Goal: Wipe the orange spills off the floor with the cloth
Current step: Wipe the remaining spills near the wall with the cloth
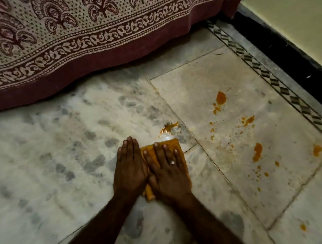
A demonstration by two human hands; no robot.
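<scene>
Marble floor, grey-veined, dim light. Patterned bedsheet hangs down at top left; black skirting and pale wall at top right.

Cloth: orange, folded, flat on the floor at centre.

Right hand: flat on top of the cloth, fingers straight and spread, pressing, not gripping. Ring on one finger.

Left hand: flat as well, fingers straight, touching the right hand. It seems to cover the cloth's left edge, though how much of it lies on bare floor is unclear.

Spills: one wet orange patch just beyond the cloth's far end; several blots and specks scattered on the tile to the right, apart from the cloth.
</scene>
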